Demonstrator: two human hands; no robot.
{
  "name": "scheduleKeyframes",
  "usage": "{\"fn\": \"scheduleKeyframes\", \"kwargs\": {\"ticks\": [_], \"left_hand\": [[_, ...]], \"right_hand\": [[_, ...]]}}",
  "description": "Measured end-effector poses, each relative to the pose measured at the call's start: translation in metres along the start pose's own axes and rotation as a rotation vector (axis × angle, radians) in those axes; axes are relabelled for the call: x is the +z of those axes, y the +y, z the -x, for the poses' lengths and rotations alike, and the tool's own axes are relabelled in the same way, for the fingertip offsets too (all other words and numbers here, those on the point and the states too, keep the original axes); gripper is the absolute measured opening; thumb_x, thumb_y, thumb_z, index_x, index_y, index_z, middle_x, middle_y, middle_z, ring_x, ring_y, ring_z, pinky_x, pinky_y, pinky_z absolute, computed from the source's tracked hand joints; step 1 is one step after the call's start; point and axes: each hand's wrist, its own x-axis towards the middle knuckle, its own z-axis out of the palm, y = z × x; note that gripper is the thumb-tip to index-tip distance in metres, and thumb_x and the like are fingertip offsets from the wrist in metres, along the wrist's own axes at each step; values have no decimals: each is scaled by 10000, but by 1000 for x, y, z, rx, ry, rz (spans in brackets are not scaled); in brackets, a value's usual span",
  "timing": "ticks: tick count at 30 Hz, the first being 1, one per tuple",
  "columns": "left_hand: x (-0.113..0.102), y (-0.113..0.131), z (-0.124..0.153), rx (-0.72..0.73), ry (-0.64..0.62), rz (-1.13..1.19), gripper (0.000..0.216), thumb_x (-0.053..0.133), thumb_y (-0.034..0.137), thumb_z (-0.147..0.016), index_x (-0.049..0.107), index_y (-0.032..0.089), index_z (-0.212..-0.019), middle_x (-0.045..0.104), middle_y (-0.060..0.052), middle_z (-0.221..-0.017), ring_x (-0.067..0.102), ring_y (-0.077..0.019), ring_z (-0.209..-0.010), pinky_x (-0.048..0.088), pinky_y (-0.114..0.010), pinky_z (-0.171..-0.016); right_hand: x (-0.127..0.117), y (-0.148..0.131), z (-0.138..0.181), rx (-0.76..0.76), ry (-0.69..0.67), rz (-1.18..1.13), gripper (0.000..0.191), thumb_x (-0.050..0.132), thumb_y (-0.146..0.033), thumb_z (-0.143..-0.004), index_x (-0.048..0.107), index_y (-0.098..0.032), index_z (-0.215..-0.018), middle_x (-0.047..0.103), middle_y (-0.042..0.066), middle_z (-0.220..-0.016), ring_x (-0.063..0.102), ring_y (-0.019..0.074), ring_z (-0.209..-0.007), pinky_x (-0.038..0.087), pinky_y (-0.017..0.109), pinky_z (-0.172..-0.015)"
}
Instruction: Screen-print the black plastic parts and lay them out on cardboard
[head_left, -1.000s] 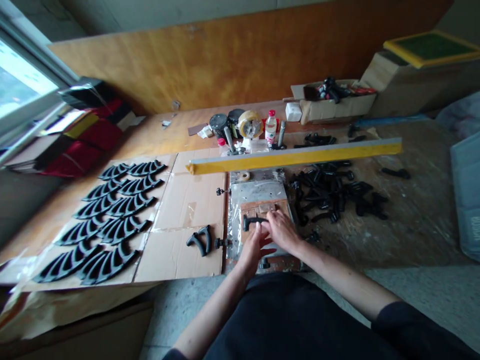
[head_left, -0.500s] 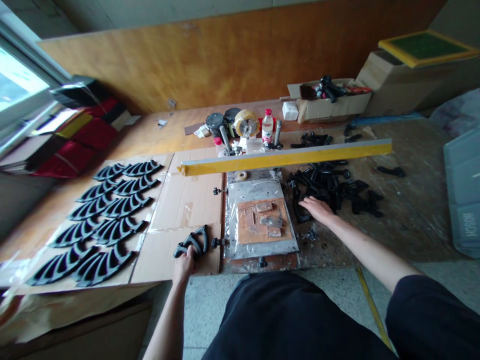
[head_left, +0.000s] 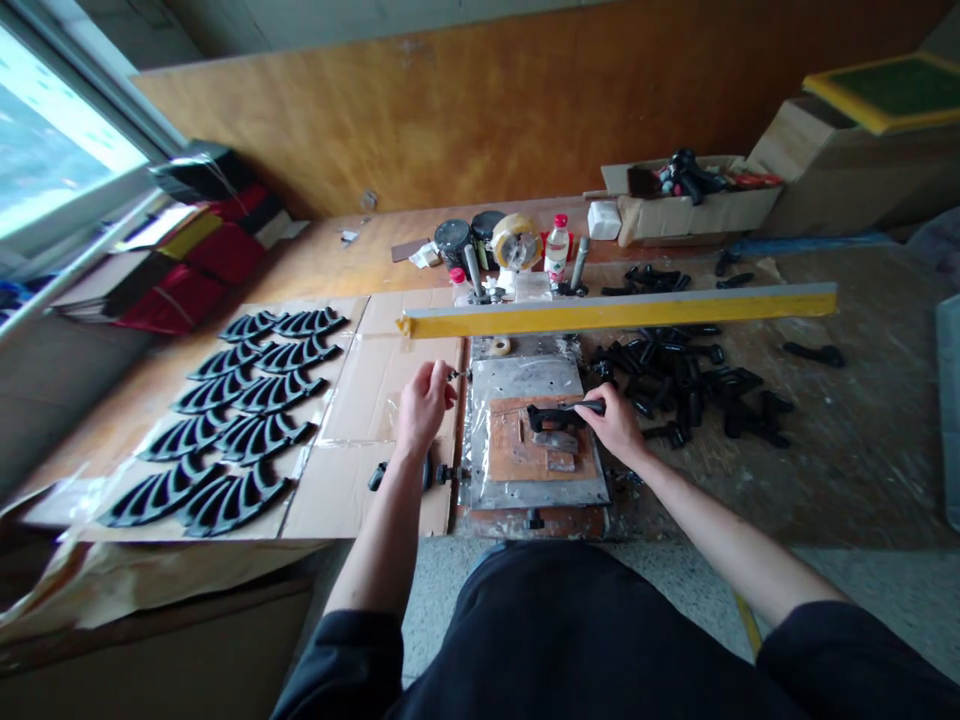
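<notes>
My right hand [head_left: 616, 424] is closed on a black plastic handle part [head_left: 559, 414] and holds it over the brown jig block [head_left: 517, 455] on the metal plate [head_left: 525, 378]. My left hand [head_left: 423, 403] hovers over the cardboard sheet [head_left: 375, 400] by the plate's left edge, fingers curled near a small black knob [head_left: 454, 374]. What the fingers hold, if anything, I cannot make out. Black handle parts [head_left: 381, 474] lie on the cardboard under my left forearm.
Rows of black fin-shaped parts [head_left: 232, 420] lie on the left. A pile of black handle parts [head_left: 690, 385] sits right of the plate. A yellow bar [head_left: 615, 310] spans above the plate. Tape roll [head_left: 516, 243], bottle [head_left: 556, 250], cans and cardboard boxes [head_left: 675, 212] stand behind.
My left hand left the handle parts on the cardboard and moved up beside the plate. My right hand took a black handle from the pile and brought it onto the jig.
</notes>
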Motion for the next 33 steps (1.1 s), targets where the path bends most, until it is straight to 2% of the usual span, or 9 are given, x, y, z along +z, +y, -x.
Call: {"fn": "scheduleKeyframes", "kwargs": {"ticks": [4, 7, 9, 13, 16, 22, 25, 30, 33], "left_hand": [[30, 48, -5, 116, -33, 161, 442, 466, 614, -882, 594, 191, -861, 576, 26, -527, 501, -76, -434, 399, -172, -450], [30, 47, 1, 97, -24, 206, 452, 486, 626, -866, 591, 187, -858, 573, 28, -534, 493, -72, -432, 396, -176, -448], [26, 39, 6, 74, -12, 209, 438, 512, 612, -859, 597, 184, -887, 575, 34, -545, 494, -71, -442, 401, -176, -456], [18, 32, 12, 43, 26, 216, 406, 523, 579, -870, 602, 184, -921, 571, 40, -547, 489, -69, -456, 399, -174, -465], [20, 40, 12, 85, 60, 258, 379, 510, 557, -891, 599, 199, -980, 572, 43, -557, 487, -70, -456, 398, -177, -462], [36, 62, 0, 183, 55, 343, 464, 399, 612, -915, 541, 197, -762, 593, 9, -581, 510, -79, -460, 426, -201, -468], [40, 65, -3, 187, 65, 308, 519, 365, 639, -911, 546, 185, -734, 593, -1, -568, 520, -83, -472, 432, -202, -477], [37, 65, -2, 174, 40, 289, 505, 402, 636, -897, 563, 178, -758, 609, -10, -592, 532, -86, -484, 439, -197, -479], [36, 66, -1, 168, 20, 266, 494, 401, 606, -907, 566, 176, -727, 621, -22, -617, 541, -87, -500, 444, -198, -480]], "right_hand": [[5, 3, 4, 58, -18, -144, 220, 608, -426, -793, 528, -222, -812, 616, 34, -803, 623, 212, -738, 543, 369, -670], [-9, 26, 5, 239, -14, -367, 261, 633, -454, -755, 553, -214, -820, 599, 32, -835, 637, 211, -702, 574, 384, -614], [-25, 48, 6, 332, 103, -404, 266, 629, -450, -752, 565, -208, -843, 596, 42, -856, 643, 219, -707, 583, 421, -651], [-64, 79, 5, 226, 311, 66, 179, 560, -343, -814, 643, -193, -868, 591, 118, -978, 620, 276, -897, 521, 500, -861], [-72, 68, 1, 66, 359, 268, 222, 525, -302, -861, 702, -192, -935, 587, 142, -1041, 577, 292, -1020, 458, 492, -962], [5, 3, 10, -241, -92, -7, 239, 530, -307, -921, 738, -259, -1028, 635, 50, -973, 619, 197, -911, 516, 362, -854], [39, -10, 18, -385, -236, 167, 292, 495, -190, -933, 734, -270, -1080, 617, 53, -957, 603, 177, -884, 510, 317, -820], [41, -14, 17, -519, -321, 521, 338, 528, -139, -901, 709, -268, -1156, 628, 93, -956, 563, 235, -968, 483, 370, -868], [44, -22, 14, -543, -330, 495, 329, 521, -203, -925, 672, -247, -1214, 613, 119, -1213, 527, 264, -1149, 439, 433, -977]]}}
